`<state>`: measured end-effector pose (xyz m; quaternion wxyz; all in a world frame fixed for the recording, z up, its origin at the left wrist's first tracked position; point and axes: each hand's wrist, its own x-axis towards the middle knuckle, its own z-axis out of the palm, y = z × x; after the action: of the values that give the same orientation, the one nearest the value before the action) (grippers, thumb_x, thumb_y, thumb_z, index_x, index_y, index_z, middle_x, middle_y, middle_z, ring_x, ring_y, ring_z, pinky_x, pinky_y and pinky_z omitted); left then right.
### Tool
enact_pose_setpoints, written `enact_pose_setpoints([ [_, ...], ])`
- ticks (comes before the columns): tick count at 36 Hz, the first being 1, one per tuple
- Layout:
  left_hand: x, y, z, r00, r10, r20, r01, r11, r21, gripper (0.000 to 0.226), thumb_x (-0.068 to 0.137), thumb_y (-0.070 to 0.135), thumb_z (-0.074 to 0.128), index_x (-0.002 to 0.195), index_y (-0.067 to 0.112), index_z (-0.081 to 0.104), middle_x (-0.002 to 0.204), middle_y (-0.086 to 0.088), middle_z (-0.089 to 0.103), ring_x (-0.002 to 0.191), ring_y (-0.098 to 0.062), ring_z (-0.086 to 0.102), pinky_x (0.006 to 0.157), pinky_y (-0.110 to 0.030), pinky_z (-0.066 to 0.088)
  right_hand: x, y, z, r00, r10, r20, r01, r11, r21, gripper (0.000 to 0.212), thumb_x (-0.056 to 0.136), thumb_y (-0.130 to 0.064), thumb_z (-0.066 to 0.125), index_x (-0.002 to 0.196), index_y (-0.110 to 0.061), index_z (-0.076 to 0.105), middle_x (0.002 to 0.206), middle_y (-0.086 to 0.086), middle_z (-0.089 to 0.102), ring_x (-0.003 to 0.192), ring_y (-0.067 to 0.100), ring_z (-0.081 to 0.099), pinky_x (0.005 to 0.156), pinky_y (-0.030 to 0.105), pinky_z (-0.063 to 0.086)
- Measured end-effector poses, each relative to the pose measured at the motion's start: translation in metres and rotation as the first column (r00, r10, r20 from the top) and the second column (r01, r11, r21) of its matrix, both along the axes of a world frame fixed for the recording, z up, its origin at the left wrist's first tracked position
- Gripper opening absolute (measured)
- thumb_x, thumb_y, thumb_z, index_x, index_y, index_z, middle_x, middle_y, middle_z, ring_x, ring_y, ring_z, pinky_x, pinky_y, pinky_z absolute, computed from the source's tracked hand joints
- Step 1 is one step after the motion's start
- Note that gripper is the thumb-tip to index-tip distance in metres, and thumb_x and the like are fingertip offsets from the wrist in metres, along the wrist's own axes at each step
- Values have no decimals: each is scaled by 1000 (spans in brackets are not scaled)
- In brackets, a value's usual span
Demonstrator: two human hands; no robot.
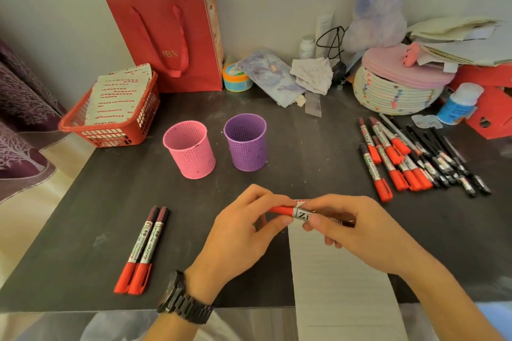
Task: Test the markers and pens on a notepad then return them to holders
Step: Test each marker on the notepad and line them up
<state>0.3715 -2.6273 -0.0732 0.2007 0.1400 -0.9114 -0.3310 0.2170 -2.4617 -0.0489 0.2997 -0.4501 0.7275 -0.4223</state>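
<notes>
Both hands hold one red marker level over the top edge of the lined notepad. My left hand pinches its red cap end. My right hand grips the labelled barrel. Two more red markers lie side by side on the dark table at the left. A pile of red markers and black pens lies at the right. The pink holder and the purple holder stand upright and empty beyond my hands.
A red basket of papers sits at the back left, a red gift bag behind it. A woven basket with a pink lid, a glue bottle, tape and loose clutter line the back wall. The table edge runs near me.
</notes>
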Motion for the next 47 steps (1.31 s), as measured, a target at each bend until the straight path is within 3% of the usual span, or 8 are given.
enact_pose_setpoints([
  [5, 0, 4, 20, 995, -47, -90, 42, 998, -54, 38, 90, 45, 62, 127, 48, 54, 115, 24, 54, 97, -9, 60, 74, -12, 47, 18, 7, 7, 996, -83, 30, 86, 991, -104, 29, 86, -49, 59, 112, -37, 68, 91, -15, 75, 82, 13, 70, 70, 26, 55],
  [8, 1, 6, 33, 973, -93, -212, 151, 949, 276, 81, 83, 45, 74, 149, 44, 28, 139, 12, 52, 123, -19, 55, 95, -23, 47, 26, 13, 7, 988, -102, 115, 121, 977, -177, 34, 86, -48, 59, 114, -31, 69, 90, -9, 76, 69, 8, 63, 59, 17, 47],
  [11, -1, 10, 46, 909, -1, -417, 326, 624, 710, 70, 84, 51, 68, 146, 29, 43, 142, -7, 55, 131, -30, 50, 103, -44, 42, 40, 16, 4, 965, -117, 236, 172, 959, -227, 36, 85, -46, 60, 114, -27, 68, 89, -3, 77, 59, 2, 58, 53, 10, 41],
  [15, -9, 20, 56, 874, 237, -424, 379, 212, 901, 50, 84, 45, 63, 123, 14, 65, 119, -13, 67, 115, -35, 62, 94, -44, 48, 62, 16, -2, 933, -127, 336, 220, 942, -253, 24, 87, -43, 63, 106, -29, 66, 87, 0, 77, 57, 1, 57, 51, 9, 40],
  [19, -19, 31, 58, 844, 285, -454, 460, 48, 886, 28, 89, 42, 57, 83, 15, 60, 64, 1, 47, 55, -17, 45, 54, -27, 41, 79, 15, -9, 894, -196, 403, 305, 925, -227, 13, 84, -49, 62, 94, -41, 62, 86, -1, 78, 56, 0, 58, 52, 7, 40],
  [22, -22, 35, 55, 847, 276, -455, 485, -48, 873, 36, 93, 38, 53, 65, 18, 42, 48, 7, 27, 41, -9, 20, 39, -23, 21, 88, 16, -13, 868, -246, 432, 369, 900, -231, 16, 82, -51, 63, 93, -39, 62, 87, -1, 78, 54, 1, 55, 51, 7, 39],
  [34, -24, 55, 40, 891, 421, -173, 246, -124, 961, 48, 97, 31, 46, 52, 22, 30, 43, 9, 19, 32, -5, 14, 29, -19, 18, 115, 21, -20, 808, -451, 378, 558, 793, -245, 4, 85, -35, 71, 84, -34, 67, 77, -8, 77, 76, 10, 74, 69, 11, 52],
  [47, -22, 55, 34, 902, 421, -97, 114, -15, 993, 50, 98, 29, 47, 52, 23, 29, 46, 8, 17, 36, -8, 12, 33, -18, 15, 125, 18, -26, 807, -489, 329, 580, 763, -288, 15, 82, -39, 69, 84, -25, 70, 75, -11, 76, 71, 6, 73, 57, 11, 54],
])
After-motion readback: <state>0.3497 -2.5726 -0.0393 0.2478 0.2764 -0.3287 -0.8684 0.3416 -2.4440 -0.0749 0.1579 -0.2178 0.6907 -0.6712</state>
